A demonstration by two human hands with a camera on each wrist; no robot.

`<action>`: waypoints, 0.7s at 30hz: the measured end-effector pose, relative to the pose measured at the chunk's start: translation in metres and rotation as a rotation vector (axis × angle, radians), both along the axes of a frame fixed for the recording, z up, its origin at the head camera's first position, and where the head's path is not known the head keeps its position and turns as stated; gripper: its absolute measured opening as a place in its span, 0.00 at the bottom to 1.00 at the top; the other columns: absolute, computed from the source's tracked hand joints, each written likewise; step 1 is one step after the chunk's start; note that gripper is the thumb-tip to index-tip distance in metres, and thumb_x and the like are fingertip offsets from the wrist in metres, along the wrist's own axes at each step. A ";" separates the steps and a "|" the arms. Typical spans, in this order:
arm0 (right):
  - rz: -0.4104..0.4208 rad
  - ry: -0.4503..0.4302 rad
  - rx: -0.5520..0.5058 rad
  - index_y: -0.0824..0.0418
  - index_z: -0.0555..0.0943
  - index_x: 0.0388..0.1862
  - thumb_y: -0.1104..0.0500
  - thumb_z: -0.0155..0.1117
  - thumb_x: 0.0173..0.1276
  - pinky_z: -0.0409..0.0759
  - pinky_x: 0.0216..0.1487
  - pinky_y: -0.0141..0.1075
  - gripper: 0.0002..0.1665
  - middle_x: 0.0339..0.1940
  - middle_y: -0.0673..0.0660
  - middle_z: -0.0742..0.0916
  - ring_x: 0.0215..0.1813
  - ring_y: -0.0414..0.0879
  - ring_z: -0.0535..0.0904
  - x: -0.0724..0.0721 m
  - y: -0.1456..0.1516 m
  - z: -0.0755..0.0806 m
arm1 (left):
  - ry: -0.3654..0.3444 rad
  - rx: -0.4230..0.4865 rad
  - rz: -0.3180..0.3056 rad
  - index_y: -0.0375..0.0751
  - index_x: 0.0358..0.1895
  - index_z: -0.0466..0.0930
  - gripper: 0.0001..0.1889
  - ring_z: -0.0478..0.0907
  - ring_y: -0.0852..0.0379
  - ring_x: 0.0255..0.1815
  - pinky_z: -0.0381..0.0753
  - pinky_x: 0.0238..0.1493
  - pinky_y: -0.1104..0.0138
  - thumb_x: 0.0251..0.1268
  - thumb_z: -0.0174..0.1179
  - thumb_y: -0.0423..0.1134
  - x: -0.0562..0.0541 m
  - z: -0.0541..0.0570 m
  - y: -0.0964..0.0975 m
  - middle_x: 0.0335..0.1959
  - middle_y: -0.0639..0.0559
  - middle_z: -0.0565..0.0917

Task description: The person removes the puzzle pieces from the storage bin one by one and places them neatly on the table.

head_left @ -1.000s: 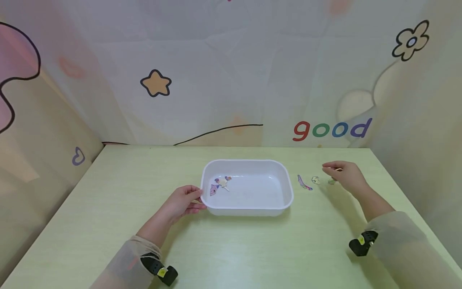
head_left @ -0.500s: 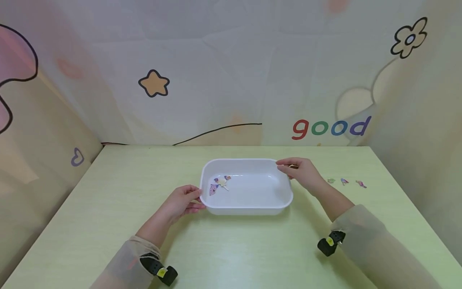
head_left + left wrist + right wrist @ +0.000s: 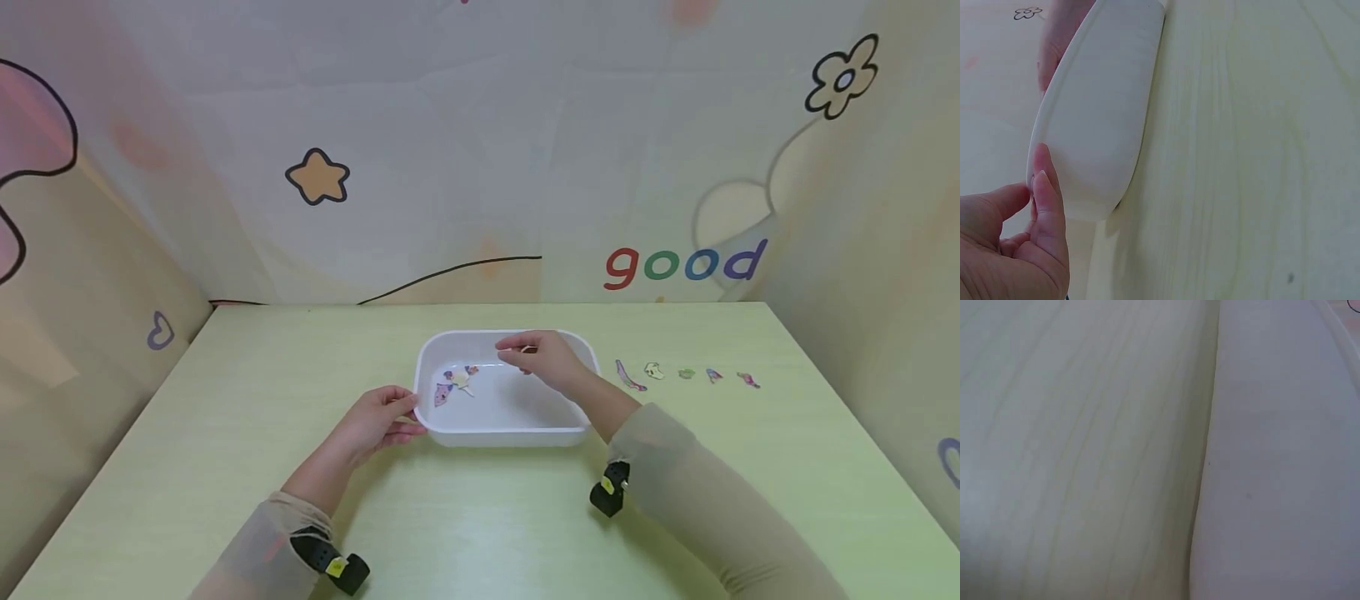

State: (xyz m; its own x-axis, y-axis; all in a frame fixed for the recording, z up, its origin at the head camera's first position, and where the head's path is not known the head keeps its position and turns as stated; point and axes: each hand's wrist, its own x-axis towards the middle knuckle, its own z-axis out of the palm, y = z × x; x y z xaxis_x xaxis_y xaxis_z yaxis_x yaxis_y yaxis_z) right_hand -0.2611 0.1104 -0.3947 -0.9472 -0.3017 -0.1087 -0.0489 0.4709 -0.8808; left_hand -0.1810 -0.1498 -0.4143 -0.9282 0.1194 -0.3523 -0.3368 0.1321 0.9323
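My left hand grips the near-left rim of a white plastic tray, thumb on one side and fingers on the other, as the left wrist view also shows. Inside the tray's left end lie several small colourful cut-out stickers. My right hand hovers over the tray's right half, thumb and index fingertips close together; I cannot tell whether a small piece is between them. In the right wrist view, the tray's outer wall fills the right side and the hand is out of sight.
A row of several small cut-outs lies on the table right of the tray: a purple strip, a white piece, a green one and others further right. A printed cloth backdrop stands behind the pale table.
My right hand has moved left from above the row of cut-outs, past the tray's right rim, to over the tray. The whole row now shows. My left hand has stayed at the rim.
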 end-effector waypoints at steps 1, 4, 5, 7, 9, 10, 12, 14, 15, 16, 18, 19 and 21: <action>0.013 0.006 0.007 0.60 0.81 0.51 0.55 0.64 0.64 0.77 0.45 0.45 0.18 0.39 0.56 0.83 0.40 0.56 0.76 -0.001 -0.006 -0.002 | -0.001 -0.002 0.001 0.30 0.50 0.70 0.14 0.82 0.55 0.30 0.80 0.29 0.71 0.71 0.50 0.38 0.000 0.000 0.000 0.35 0.43 0.78; 0.057 0.034 0.027 0.61 0.82 0.49 0.56 0.65 0.63 0.77 0.37 0.37 0.17 0.34 0.54 0.82 0.34 0.49 0.75 -0.005 -0.020 -0.007 | -0.004 0.000 0.004 0.29 0.50 0.70 0.13 0.82 0.55 0.29 0.80 0.30 0.70 0.71 0.50 0.37 0.002 -0.002 0.001 0.35 0.43 0.78; 0.068 0.044 0.034 0.61 0.83 0.49 0.56 0.66 0.62 0.76 0.35 0.35 0.17 0.32 0.53 0.81 0.33 0.46 0.75 -0.006 -0.024 -0.009 | -0.006 0.003 0.004 0.29 0.50 0.70 0.13 0.82 0.55 0.29 0.80 0.30 0.70 0.71 0.50 0.37 0.002 -0.003 0.002 0.35 0.43 0.78; 0.085 0.059 0.035 0.61 0.83 0.47 0.57 0.67 0.61 0.74 0.32 0.31 0.16 0.30 0.53 0.79 0.31 0.43 0.75 -0.009 -0.029 -0.014 | -0.008 0.015 0.000 0.29 0.50 0.70 0.13 0.82 0.55 0.29 0.80 0.30 0.70 0.71 0.50 0.37 0.002 -0.004 0.003 0.35 0.43 0.78; 0.113 0.092 0.054 0.62 0.83 0.47 0.59 0.68 0.60 0.73 0.31 0.30 0.16 0.30 0.52 0.79 0.31 0.43 0.76 -0.011 -0.033 -0.018 | -0.006 0.028 -0.010 0.28 0.51 0.70 0.14 0.82 0.55 0.29 0.80 0.29 0.70 0.71 0.50 0.37 0.002 -0.004 0.004 0.35 0.43 0.78; 0.133 0.112 0.072 0.62 0.83 0.48 0.59 0.68 0.59 0.74 0.32 0.30 0.17 0.31 0.52 0.79 0.31 0.43 0.76 -0.012 -0.034 -0.020 | -0.004 0.031 -0.014 0.28 0.51 0.70 0.15 0.82 0.56 0.29 0.80 0.29 0.70 0.71 0.50 0.38 0.002 -0.004 0.004 0.34 0.44 0.78; 0.182 0.148 0.121 0.62 0.82 0.50 0.60 0.69 0.58 0.75 0.35 0.29 0.19 0.33 0.52 0.80 0.33 0.43 0.77 -0.014 -0.037 -0.024 | 0.000 0.030 -0.017 0.28 0.51 0.69 0.15 0.82 0.56 0.29 0.80 0.30 0.70 0.71 0.50 0.38 0.001 -0.003 0.004 0.34 0.44 0.78; 0.235 0.176 0.186 0.60 0.80 0.53 0.60 0.69 0.58 0.75 0.37 0.29 0.22 0.36 0.51 0.80 0.36 0.43 0.76 -0.014 -0.039 -0.027 | 0.003 0.021 -0.015 0.28 0.52 0.69 0.15 0.82 0.56 0.29 0.81 0.30 0.70 0.71 0.50 0.37 0.001 -0.002 0.003 0.34 0.44 0.78; 0.261 0.180 0.210 0.60 0.80 0.54 0.60 0.69 0.58 0.75 0.39 0.29 0.23 0.38 0.51 0.80 0.38 0.43 0.76 -0.014 -0.040 -0.029 | 0.004 0.019 -0.010 0.28 0.51 0.70 0.15 0.82 0.55 0.29 0.81 0.30 0.69 0.71 0.50 0.37 0.001 -0.001 0.003 0.34 0.44 0.78; 0.285 0.174 0.229 0.59 0.79 0.56 0.60 0.69 0.59 0.76 0.40 0.30 0.24 0.38 0.51 0.80 0.39 0.44 0.75 -0.014 -0.041 -0.029 | 0.008 0.016 -0.013 0.27 0.52 0.69 0.15 0.82 0.56 0.29 0.81 0.30 0.69 0.71 0.50 0.37 0.001 0.000 0.002 0.34 0.43 0.78; 0.330 0.174 0.277 0.59 0.78 0.57 0.60 0.69 0.59 0.74 0.41 0.30 0.25 0.39 0.52 0.79 0.40 0.44 0.74 -0.013 -0.043 -0.030 | 0.012 0.016 -0.014 0.26 0.52 0.68 0.16 0.82 0.56 0.29 0.81 0.30 0.70 0.71 0.50 0.37 0.001 0.001 0.000 0.34 0.43 0.78; 0.350 0.178 0.299 0.59 0.78 0.58 0.60 0.69 0.59 0.74 0.41 0.31 0.26 0.39 0.53 0.78 0.40 0.44 0.74 -0.012 -0.043 -0.030 | 0.013 0.021 -0.016 0.26 0.52 0.68 0.16 0.82 0.56 0.29 0.81 0.30 0.70 0.71 0.50 0.37 0.001 0.001 0.000 0.34 0.44 0.78; 0.385 0.197 0.352 0.59 0.78 0.57 0.61 0.68 0.59 0.73 0.42 0.32 0.25 0.37 0.53 0.77 0.39 0.45 0.73 -0.010 -0.044 -0.030 | 0.016 0.028 -0.023 0.25 0.52 0.67 0.16 0.82 0.57 0.28 0.81 0.29 0.71 0.71 0.49 0.37 0.001 0.001 -0.001 0.34 0.44 0.77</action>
State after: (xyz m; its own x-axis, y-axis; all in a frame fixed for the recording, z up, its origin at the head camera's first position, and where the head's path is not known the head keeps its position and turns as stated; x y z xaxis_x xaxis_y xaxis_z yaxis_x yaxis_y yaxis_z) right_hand -0.2715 0.0660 -0.4245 -0.7883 -0.6074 -0.0978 -0.4233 0.6509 -0.6302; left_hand -0.1802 -0.1508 -0.4129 -0.9306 0.1504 -0.3337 -0.3191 0.1135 0.9409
